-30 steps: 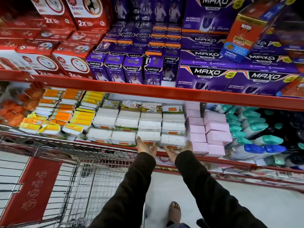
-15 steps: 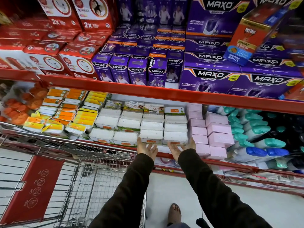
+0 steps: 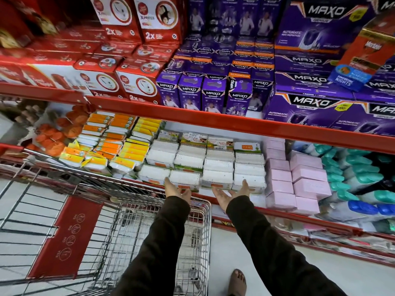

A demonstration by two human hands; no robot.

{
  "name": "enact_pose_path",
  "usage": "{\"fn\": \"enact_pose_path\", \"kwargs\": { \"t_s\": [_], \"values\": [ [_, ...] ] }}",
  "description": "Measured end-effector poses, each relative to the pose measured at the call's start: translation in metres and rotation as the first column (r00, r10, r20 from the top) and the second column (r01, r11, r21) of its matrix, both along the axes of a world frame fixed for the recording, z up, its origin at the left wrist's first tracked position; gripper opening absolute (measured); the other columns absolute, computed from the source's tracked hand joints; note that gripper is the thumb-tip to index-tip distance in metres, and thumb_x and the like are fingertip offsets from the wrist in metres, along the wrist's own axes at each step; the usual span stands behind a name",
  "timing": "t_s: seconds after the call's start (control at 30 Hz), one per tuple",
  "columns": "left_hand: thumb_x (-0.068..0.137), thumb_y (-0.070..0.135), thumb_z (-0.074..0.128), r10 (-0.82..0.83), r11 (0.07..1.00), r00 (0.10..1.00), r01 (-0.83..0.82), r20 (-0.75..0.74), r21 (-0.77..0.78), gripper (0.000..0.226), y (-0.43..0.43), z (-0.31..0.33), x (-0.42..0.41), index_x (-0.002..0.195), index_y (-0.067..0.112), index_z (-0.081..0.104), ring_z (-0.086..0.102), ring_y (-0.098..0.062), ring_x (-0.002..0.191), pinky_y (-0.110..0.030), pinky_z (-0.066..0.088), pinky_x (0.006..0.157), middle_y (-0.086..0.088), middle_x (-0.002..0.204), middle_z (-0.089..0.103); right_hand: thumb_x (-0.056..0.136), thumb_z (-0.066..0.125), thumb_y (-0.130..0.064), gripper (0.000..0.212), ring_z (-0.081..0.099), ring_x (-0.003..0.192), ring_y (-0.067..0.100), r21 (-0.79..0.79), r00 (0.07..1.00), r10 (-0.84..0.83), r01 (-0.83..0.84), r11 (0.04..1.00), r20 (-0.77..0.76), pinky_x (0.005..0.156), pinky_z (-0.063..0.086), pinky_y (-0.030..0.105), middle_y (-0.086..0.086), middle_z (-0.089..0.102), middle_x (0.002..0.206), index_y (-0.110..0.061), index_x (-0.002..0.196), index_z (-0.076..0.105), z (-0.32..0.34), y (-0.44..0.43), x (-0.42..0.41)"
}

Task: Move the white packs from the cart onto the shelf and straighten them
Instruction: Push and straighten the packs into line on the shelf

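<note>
Steel-wire shopping cart (image 3: 149, 242) with its red plastic seat flap (image 3: 66, 238) sits below and to the left of your left hand (image 3: 178, 192), whose dark sleeve crosses the cart's rim. That hand is spread flat, palm up, grasping nothing; its fingertips reach the front edge of the white rectangular packs (image 3: 209, 165), which lie in rows on the red metal shelf (image 3: 245, 201) just above and beyond both palms. Left of the packs are orange and yellow packets (image 3: 119, 144). Your right hand (image 3: 232, 194) is likewise spread and empty, palm up, its thumb touching the front pack of the rightmost white row. Right of that hand stand stacked pale pink boxes (image 3: 307, 180), then teal-capped bottles (image 3: 359, 174).
</note>
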State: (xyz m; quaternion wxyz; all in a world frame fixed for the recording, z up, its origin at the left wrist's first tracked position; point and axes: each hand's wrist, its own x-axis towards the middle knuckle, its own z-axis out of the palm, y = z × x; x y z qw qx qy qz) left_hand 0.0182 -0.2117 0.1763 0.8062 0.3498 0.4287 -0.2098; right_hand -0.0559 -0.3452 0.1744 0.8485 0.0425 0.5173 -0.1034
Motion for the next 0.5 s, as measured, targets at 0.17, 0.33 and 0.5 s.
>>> {"fn": "enact_pose_path", "kwargs": {
  "t_s": [0.17, 0.33, 0.5],
  "values": [
    [0.101, 0.049, 0.045, 0.007, 0.999, 1.000, -0.006, 0.025, -0.050, 0.071, -0.001, 0.001, 0.005, 0.159, 0.022, 0.014, 0.021, -0.039, 0.150, -0.050, 0.028, 0.122, -0.019, 0.164, 0.013, 0.094, 0.055, -0.056, 0.081, 0.037, 0.143, 0.044, -0.001, 1.000, -0.014, 0.014, 1.000, -0.005, 0.117, 0.036, 0.050, 0.026, 0.028, 0.158, -0.011, 0.154, 0.025, -0.001, 0.004, 0.007],
    [0.098, 0.053, 0.049, -0.044, 0.996, 0.999, 0.045, 0.020, -0.076, 0.074, -0.008, -0.002, 0.010, 0.158, 0.025, 0.015, 0.026, -0.042, 0.147, -0.048, 0.036, 0.118, -0.019, 0.165, 0.010, 0.093, 0.056, -0.055, 0.081, 0.038, 0.142, 0.045, 0.010, 1.000, -0.023, 0.023, 1.000, -0.014, 0.117, 0.037, 0.051, 0.027, 0.026, 0.159, -0.011, 0.154, 0.025, 0.001, 0.001, 0.009],
    [0.093, 0.061, 0.050, -0.182, 0.982, 0.983, 0.183, 0.034, -0.038, 0.077, -0.010, -0.010, 0.013, 0.156, 0.026, 0.022, 0.045, -0.044, 0.129, -0.049, 0.045, 0.105, -0.019, 0.159, 0.025, 0.091, 0.061, -0.055, 0.084, 0.038, 0.141, 0.046, 0.008, 1.000, -0.018, 0.018, 1.000, -0.013, 0.115, 0.039, 0.052, 0.026, 0.025, 0.159, -0.012, 0.154, 0.024, -0.001, 0.000, 0.013]
  ]
}}
